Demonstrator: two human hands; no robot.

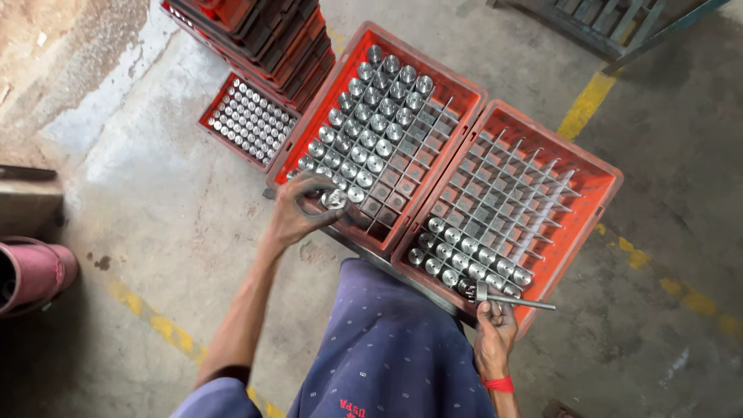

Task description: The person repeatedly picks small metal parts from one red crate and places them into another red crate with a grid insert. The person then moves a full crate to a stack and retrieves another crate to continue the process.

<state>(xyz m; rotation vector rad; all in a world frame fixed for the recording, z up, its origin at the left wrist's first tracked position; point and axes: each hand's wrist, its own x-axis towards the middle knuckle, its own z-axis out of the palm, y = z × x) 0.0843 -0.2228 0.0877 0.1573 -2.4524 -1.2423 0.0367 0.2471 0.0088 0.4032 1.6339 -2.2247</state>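
Two red plastic crates with grey divider grids stand side by side in front of me. The left crate is mostly filled with shiny metal cylinders. My left hand reaches into its near corner and grips one metal cylinder. The right crate has two rows of cylinders along its near side; the other cells are bare. My right hand, with a red band at the wrist, rests at that crate's near edge and holds a thin metal tool that points right.
A stack of red crates stands at the back left, with a smaller filled crate on the concrete floor beside it. A pink cylinder-shaped object lies at far left. Yellow floor lines run across. A metal pallet sits top right.
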